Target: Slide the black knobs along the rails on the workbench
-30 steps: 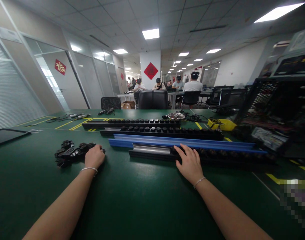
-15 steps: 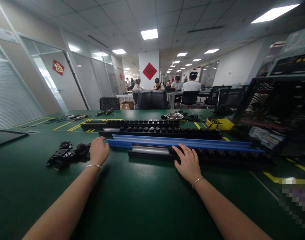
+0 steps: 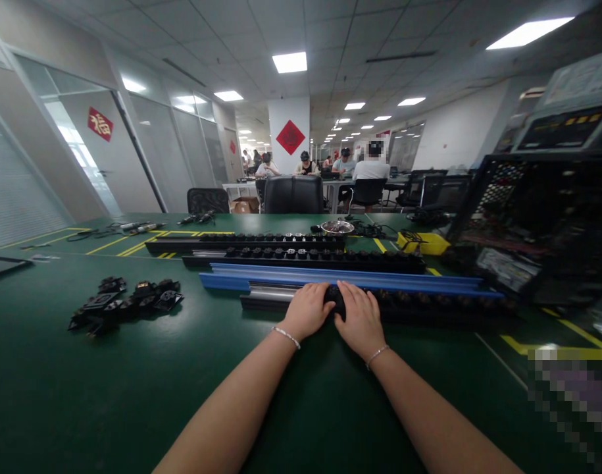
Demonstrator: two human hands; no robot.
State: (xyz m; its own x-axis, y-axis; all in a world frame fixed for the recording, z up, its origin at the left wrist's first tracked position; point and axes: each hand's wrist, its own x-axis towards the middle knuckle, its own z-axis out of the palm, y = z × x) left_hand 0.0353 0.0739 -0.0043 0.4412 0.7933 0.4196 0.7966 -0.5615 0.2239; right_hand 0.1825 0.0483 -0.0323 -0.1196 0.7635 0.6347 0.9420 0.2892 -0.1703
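My left hand (image 3: pixel 307 312) is closed at the front black rail (image 3: pixel 271 301), its thumb and fingers on a small black part (image 3: pixel 335 300). Right beside it, my right hand (image 3: pixel 360 317) curls over the same part from the other side, fingers on top and thumb at the front. Left of my hands the rail's silvery channel shows bare; to the right, a row of black parts (image 3: pixel 429 304) sits along it. A pile of similar black parts (image 3: pixel 127 301) lies on the table to the left.
Behind the front rail lies a long blue rail (image 3: pixel 340 280). Two more black rails (image 3: pixel 301 259) with rows of parts stand farther back. A metal bowl (image 3: pixel 337 228), cables, a yellow tray (image 3: pixel 423 243) and an open computer case (image 3: pixel 508 230) are around. People sit at tables beyond.
My left hand has moved right, from the pile of black parts to the front rail, beside my right hand. My right hand has stayed at the rail. The camera view has shifted slightly.
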